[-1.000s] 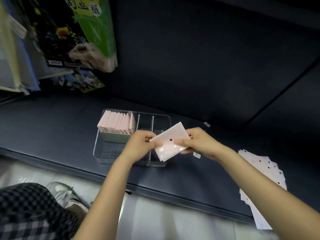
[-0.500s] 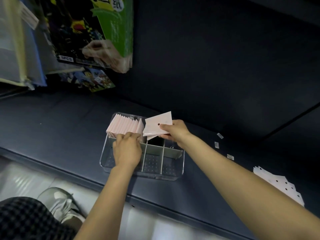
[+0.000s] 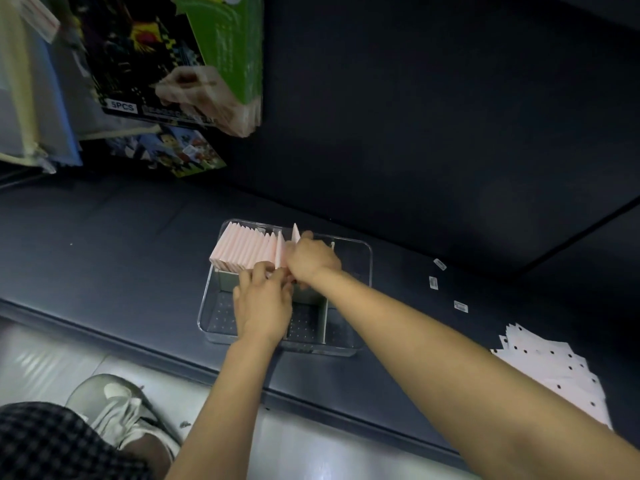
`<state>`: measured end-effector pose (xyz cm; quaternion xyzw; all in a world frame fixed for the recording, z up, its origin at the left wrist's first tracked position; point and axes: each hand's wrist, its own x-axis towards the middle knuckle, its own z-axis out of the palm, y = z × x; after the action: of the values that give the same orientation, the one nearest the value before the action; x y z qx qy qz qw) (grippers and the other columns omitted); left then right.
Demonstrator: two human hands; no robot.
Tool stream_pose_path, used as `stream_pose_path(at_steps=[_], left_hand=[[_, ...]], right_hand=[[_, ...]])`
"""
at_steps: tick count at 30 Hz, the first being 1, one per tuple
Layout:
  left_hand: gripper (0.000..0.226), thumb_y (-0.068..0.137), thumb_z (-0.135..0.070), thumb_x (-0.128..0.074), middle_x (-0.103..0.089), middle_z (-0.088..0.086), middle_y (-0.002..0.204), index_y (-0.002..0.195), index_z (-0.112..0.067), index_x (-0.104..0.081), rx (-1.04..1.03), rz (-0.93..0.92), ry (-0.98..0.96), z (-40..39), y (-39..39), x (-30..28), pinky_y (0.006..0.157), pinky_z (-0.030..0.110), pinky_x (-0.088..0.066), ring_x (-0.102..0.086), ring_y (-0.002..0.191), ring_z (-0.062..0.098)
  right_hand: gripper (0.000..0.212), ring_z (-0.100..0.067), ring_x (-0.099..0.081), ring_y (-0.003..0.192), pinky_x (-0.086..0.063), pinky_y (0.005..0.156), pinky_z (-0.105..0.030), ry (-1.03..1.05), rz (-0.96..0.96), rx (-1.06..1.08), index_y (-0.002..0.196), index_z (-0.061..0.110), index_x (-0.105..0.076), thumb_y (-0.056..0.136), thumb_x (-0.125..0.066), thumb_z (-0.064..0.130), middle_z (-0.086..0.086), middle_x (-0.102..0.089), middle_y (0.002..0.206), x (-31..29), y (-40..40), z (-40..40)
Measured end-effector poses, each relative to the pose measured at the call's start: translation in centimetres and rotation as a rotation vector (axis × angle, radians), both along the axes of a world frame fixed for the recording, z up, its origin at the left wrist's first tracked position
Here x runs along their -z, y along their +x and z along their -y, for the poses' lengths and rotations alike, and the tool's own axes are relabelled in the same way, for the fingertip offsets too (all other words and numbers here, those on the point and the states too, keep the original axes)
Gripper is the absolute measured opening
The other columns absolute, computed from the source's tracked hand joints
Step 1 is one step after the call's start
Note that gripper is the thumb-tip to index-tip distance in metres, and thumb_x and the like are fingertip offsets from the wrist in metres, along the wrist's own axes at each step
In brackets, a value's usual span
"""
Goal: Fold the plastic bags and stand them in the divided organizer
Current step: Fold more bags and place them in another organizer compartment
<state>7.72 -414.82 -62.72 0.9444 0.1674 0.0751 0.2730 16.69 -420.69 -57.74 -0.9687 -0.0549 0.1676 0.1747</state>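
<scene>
At the lower left of the frame a grey sneaker [image 3: 119,410] stands on the pale floor. On the dark worktop [image 3: 104,244], flat dotted bags [image 3: 550,368] lie stacked at the right edge. At centre, the clear divided organizer [image 3: 360,258] has empty near compartments. The left hand [image 3: 263,303] presses the row of folded pink bags [image 3: 242,251] in the far-left compartment; the right hand [image 3: 311,259] pinches one folded bag [image 3: 295,233] upright beside them.

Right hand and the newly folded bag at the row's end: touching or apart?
Touching. The head view shows the right hand gripping the upright folded bag, whose tip pokes above the fingers.
</scene>
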Motion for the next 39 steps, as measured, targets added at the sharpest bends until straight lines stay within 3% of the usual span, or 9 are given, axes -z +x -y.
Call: stream_pose_path(at_steps=[3,8,11,13,19,24,28,36,39], left_hand=[[0.027,0.094,-0.023,-0.051,-0.047,0.003,0.128,0.119,-0.019,-0.061,-0.040,0.056,-0.085,0.3,-0.3,0.1,0.091,0.038,-0.033,-0.036,0.114,0.025],[0.031,0.092,-0.013,-0.053,-0.050,0.008,0.124,0.122,-0.015,-0.060,-0.104,0.180,-0.232,1.2,-1.2,0.0,0.091,0.040,-0.038,-0.040,0.111,0.027],[0.033,0.092,-0.010,-0.052,-0.050,0.007,0.122,0.124,-0.015,-0.058,-0.135,0.208,-0.259,1.8,-1.6,0.0,0.091,0.042,-0.041,-0.040,0.109,0.025],[0.031,0.091,-0.008,-0.052,-0.050,0.008,0.120,0.121,-0.013,-0.059,-0.146,0.228,-0.250,2.2,-1.9,0.0,0.088,0.041,-0.041,-0.041,0.106,0.025],[0.024,0.091,-0.005,-0.050,-0.054,0.010,0.114,0.112,-0.010,-0.059,-0.063,0.237,-0.257,5.3,-2.3,-0.2,0.084,0.042,-0.041,-0.044,0.105,0.027],[0.028,0.091,-0.010,-0.054,-0.054,0.013,0.117,0.118,-0.010,-0.057,0.193,0.090,-0.199,9.4,-2.7,0.8,0.089,0.043,-0.040,-0.046,0.109,0.032],[0.057,0.093,-0.029,-0.053,-0.061,0.009,0.114,0.143,-0.011,-0.032,0.346,-0.067,-0.007,12.2,-3.5,3.1,0.108,0.037,-0.026,-0.049,0.115,0.028],[0.075,0.088,-0.045,-0.057,-0.067,0.006,0.098,0.148,-0.014,-0.024,0.398,-0.097,0.087,14.5,-3.9,4.1,0.097,0.037,-0.030,-0.054,0.105,0.030],[0.077,0.086,-0.045,-0.060,-0.067,0.003,0.097,0.148,-0.016,-0.025,0.440,-0.075,0.075,16.0,-4.5,4.3,0.096,0.038,-0.031,-0.055,0.104,0.030]], right_hand=[[0.054,-0.035,-0.066,0.094,-0.052,0.087,-0.042,0.170,-0.110,0.092,0.122,0.005,-0.044,0.096,-0.028,0.049,-0.017,-0.067,0.107,0.3,-0.1,0.4],[0.033,-0.024,-0.069,0.063,-0.060,0.071,-0.037,0.576,-0.395,0.314,0.094,-0.005,-0.064,0.091,-0.055,0.027,-0.015,-0.069,0.071,0.7,-0.1,1.6],[0.037,-0.012,-0.062,0.042,-0.051,0.042,-0.020,0.596,-0.387,0.350,0.092,-0.003,-0.064,0.088,-0.064,0.033,-0.011,-0.067,0.062,1.1,-0.1,1.8],[0.042,-0.009,-0.057,0.039,-0.050,0.046,-0.019,0.460,-0.313,0.290,0.081,0.003,-0.065,0.085,-0.063,0.045,-0.004,-0.064,0.056,1.5,-0.1,2.0],[0.062,-0.021,-0.061,0.059,-0.052,0.066,-0.033,0.367,-0.161,0.124,0.067,0.009,-0.059,0.085,-0.044,0.067,-0.006,-0.061,0.060,1.2,-1.0,4.3],[0.033,-0.018,-0.064,0.082,-0.049,0.073,-0.031,0.395,0.078,0.176,0.076,0.022,-0.060,0.088,-0.053,0.053,0.003,-0.068,0.079,2.1,-5.0,15.2],[0.015,-0.019,-0.065,0.091,-0.047,0.081,-0.028,0.330,0.155,0.341,0.091,0.015,-0.065,0.089,-0.062,0.030,-0.002,-0.070,0.095,3.9,-8.9,28.6],[0.074,-0.024,-0.023,0.141,-0.028,0.110,-0.034,-0.160,-0.043,0.433,0.146,0.018,-0.030,0.085,-0.061,0.048,-0.005,-0.025,0.154,7.8,-17.6,46.8],[0.062,-0.023,-0.028,0.138,-0.032,0.108,-0.033,-0.208,-0.014,0.341,0.142,0.024,-0.039,0.088,-0.058,0.047,-0.001,-0.030,0.152,9.1,-18.8,47.7]])
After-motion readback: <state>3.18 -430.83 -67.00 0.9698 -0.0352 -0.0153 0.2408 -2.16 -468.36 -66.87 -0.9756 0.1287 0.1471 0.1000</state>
